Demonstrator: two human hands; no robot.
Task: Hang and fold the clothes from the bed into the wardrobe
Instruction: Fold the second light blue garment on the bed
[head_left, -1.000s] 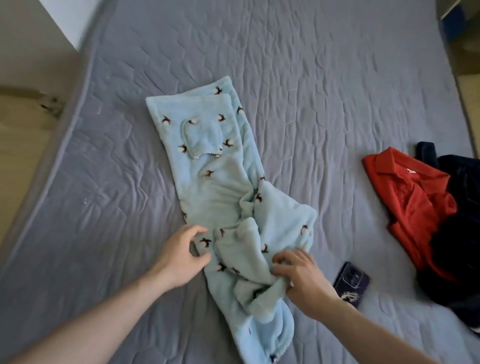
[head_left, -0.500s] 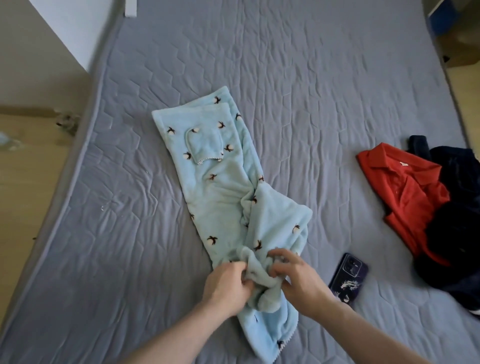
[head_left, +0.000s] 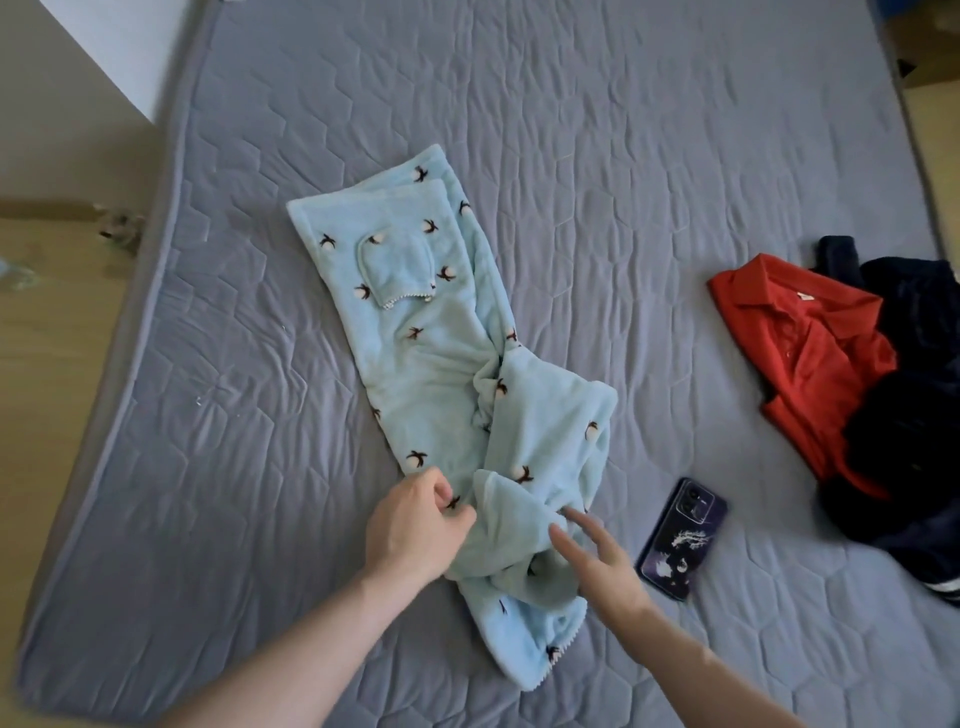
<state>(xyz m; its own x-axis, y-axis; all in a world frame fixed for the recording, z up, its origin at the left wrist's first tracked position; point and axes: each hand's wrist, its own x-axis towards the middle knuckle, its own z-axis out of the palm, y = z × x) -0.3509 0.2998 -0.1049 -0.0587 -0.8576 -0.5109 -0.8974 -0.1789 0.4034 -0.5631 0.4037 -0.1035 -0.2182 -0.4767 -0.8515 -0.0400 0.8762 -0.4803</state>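
half a second ago both hands bunched the robe (head_left: 447, 364) mid-bed (head_left: 675, 156); now the left hand (head_left: 415, 525) pinches its edge, right hand (head_left: 597, 561) fingers released and spread on the sleeve, so folding is barely begun. count: one robe, one red shirt (head_left: 800, 353) and one dark garment (head_left: 914, 457) at 3 o'clock, one phone (head_left: 680, 540).
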